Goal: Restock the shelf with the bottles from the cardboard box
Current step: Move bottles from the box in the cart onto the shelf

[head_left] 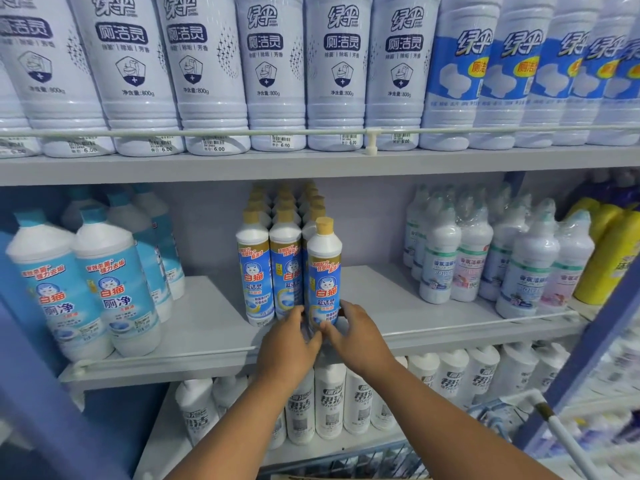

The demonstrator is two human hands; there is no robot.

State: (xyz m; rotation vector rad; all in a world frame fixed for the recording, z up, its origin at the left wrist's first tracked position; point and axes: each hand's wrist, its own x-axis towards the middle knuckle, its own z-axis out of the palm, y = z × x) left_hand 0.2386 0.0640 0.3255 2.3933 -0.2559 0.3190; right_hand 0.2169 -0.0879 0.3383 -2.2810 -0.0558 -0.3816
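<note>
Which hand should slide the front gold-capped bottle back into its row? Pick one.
Probably the right hand. It holds the bottle from the open side of the shelf, so its fingers have room. The left hand sits before the neighbouring bottles.

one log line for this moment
phase: placing | both hands hold gold-capped bottle | place: middle shelf, front of third row | bottle upright

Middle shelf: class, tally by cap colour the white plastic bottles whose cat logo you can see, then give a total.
Teal-capped white plastic bottles: 2
Gold-capped white plastic bottles: 3, one gripped by the left hand and right hand
Total: 5
</note>
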